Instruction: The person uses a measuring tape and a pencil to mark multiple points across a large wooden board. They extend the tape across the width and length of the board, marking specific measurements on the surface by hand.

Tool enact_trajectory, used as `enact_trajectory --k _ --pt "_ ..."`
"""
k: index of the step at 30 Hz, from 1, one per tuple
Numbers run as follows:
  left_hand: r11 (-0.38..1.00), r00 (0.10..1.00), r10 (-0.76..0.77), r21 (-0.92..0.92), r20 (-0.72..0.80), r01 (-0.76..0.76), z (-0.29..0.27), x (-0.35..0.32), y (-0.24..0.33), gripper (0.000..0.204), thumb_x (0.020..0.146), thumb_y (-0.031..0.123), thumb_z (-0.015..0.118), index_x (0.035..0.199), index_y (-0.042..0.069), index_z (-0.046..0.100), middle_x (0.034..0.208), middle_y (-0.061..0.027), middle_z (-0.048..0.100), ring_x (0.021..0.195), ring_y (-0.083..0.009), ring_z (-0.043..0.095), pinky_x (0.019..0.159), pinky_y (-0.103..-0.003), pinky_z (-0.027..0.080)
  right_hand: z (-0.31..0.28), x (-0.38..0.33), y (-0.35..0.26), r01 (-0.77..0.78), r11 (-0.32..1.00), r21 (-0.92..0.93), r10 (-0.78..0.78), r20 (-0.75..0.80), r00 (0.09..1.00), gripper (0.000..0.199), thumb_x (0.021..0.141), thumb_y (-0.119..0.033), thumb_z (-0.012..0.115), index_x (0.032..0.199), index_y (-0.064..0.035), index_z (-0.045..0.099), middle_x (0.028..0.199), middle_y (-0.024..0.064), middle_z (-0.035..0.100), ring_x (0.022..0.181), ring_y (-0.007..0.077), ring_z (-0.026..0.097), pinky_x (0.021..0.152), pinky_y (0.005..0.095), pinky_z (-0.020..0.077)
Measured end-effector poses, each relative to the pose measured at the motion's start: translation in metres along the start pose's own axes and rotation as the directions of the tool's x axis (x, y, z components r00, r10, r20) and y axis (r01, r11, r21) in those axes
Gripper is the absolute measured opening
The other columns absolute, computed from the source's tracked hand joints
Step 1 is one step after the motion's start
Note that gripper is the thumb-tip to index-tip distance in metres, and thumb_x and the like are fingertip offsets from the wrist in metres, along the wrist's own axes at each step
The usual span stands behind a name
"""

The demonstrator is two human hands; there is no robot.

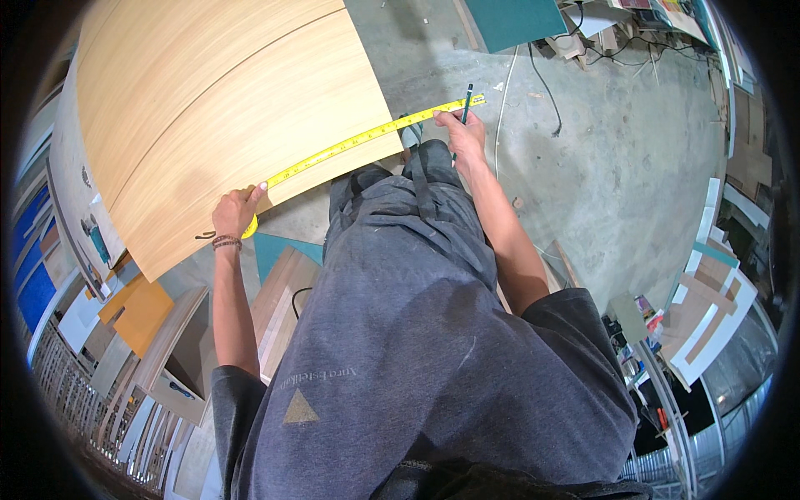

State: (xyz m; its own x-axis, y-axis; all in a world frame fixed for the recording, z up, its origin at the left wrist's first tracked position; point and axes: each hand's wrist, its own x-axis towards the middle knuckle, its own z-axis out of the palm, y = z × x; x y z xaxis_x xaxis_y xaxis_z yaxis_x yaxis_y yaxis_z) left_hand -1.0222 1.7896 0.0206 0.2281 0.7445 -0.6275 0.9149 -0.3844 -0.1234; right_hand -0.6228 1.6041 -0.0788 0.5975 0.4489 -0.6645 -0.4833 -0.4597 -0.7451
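while the left hand (237,212) is closed at the case (249,228) of the yellow tape measure (342,146), with its thumb set on the blade, the right hand (465,137) pinches the same blade near its free end and also grips a dark pencil (465,108), which stands across the blade. the tape measure therefore lies between both hands: the case is at the near edge of the light wood panel (275,108), partly hidden by the left hand, and the free end juts past the right hand. the long axis of the blade runs from left to right, slanting away from the body toward the right; it crosses the panel's right edge, so that the end section and the right hand lie outboard of the panel, above the grey floor (617,158). the left hand is nearer to the case, the right hand to the free end. beyond the blade, a dark line runs along the panel; whether it is a groove or a joint cannot be told. count: two hands, one tape measure, one pencil, one dark bracelet (226,242) of uncertain strands on the left wrist; farther out, one orange board (154,321) at lower left and one large teal panel (512,23) at upper right.
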Motion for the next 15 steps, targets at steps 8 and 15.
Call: enact_trajectory --k 8,15 --pt "1.000 1.000 -0.012 -0.005 0.012 0.013 0.001 0.001 0.001 0.064 0.093 0.070 0.042 0.096 0.016 0.076 0.084 -0.0178 0.070 0.083 -0.0368 0.069 0.071 -0.048 0.054 0.001 -0.001 0.000 0.033 0.999 0.021 -0.033 0.017 0.999 0.030 0.075 -0.020 0.084 0.089 -0.0075 0.061 0.076 -0.0005 0.062 0.048 0.0037 0.038 0.040 0.0232 0.0258" --pt "1.000 1.000 -0.008 -0.010 -0.022 0.008 0.006 0.001 -0.001 0.064 0.092 0.070 0.044 0.095 0.015 0.077 0.084 -0.0179 0.071 0.083 -0.0370 0.069 0.072 -0.048 0.054 0.001 -0.005 -0.007 -0.007 1.000 0.007 0.007 0.021 1.000 0.027 0.075 -0.013 0.082 0.090 -0.0034 0.062 0.084 0.0033 0.064 0.077 0.0116 0.058 0.070 0.0279 0.0442"
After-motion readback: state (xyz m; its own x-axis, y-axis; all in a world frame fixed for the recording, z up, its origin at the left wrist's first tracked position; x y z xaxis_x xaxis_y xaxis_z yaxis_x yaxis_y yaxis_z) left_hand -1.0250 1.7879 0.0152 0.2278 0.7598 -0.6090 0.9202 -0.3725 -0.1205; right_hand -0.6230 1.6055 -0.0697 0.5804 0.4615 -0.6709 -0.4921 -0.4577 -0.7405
